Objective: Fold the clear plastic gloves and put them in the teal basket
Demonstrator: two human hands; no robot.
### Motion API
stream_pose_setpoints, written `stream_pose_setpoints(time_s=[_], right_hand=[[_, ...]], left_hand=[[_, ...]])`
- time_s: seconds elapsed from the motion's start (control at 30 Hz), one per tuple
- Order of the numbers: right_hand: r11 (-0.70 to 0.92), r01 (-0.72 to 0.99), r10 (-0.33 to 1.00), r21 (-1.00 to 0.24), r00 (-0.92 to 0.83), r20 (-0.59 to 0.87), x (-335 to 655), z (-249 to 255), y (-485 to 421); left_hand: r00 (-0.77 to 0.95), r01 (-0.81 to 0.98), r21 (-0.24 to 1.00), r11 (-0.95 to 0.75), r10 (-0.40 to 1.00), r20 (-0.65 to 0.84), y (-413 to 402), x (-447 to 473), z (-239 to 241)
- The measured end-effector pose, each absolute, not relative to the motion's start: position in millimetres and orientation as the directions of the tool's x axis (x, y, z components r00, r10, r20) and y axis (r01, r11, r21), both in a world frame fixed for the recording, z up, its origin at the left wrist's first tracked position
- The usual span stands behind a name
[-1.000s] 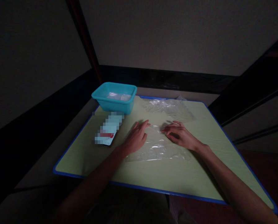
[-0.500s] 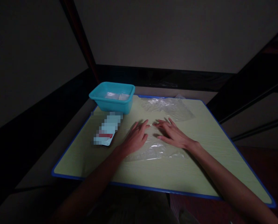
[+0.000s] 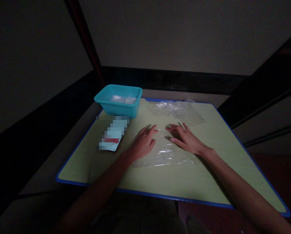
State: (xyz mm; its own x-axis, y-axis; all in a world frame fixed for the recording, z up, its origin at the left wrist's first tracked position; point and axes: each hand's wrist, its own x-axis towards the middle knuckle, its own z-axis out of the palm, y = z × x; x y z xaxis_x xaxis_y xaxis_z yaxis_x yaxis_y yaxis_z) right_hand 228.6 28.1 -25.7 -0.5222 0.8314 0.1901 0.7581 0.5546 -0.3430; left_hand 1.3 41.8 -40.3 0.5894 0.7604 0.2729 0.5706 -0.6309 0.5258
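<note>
A clear plastic bag [image 3: 163, 154] lies spread on the table in front of me, creased and shiny. My left hand [image 3: 144, 141] rests on its left part with fingers apart, palm down. On its right part lies my right hand [image 3: 184, 138], fingers spread and pointing inward towards the left hand. Neither hand grips anything. Parts of the bag under both hands are hidden, and its outline is hard to make out against the tabletop.
A turquoise plastic basin [image 3: 121, 109] with clear packets [image 3: 124, 99] inside stands at the table's back left. Before it lies a pixelated, phone-like object [image 3: 113, 133]. More clear plastic [image 3: 177, 110] lies crumpled along the back edge. The pale table [image 3: 145, 183] has a blue rim.
My right hand has slid a little to the right over the plastic bag, widening the gap between my hands. My left hand stays nearly in place.
</note>
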Motion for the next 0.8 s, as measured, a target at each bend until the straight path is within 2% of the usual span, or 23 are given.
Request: stream_pose_setpoints(time_s=[0.13,0.37,0.57,0.8], right_hand=[[0.523,0.763,0.852,-0.381,-0.485,0.198,239,-23,27],[0.462,0.775,0.882,-0.431,-0.352,0.314,255,-22,30],[0.445,0.79,0.893,-0.421,-0.354,0.278,255,-22,32],[0.433,0.798,0.899,-0.42,-0.349,0.264,252,-19,34]], left_hand=[[0.594,0.573,0.523,-0.631,0.759,0.266,42,1,-39],[0.594,0.578,0.476,-0.663,0.742,0.311,41,0,-38],[0.632,0.549,0.412,-0.727,0.684,0.365,39,-9,-34],[0.719,0.578,0.303,-0.757,0.649,0.25,30,-19,-21]])
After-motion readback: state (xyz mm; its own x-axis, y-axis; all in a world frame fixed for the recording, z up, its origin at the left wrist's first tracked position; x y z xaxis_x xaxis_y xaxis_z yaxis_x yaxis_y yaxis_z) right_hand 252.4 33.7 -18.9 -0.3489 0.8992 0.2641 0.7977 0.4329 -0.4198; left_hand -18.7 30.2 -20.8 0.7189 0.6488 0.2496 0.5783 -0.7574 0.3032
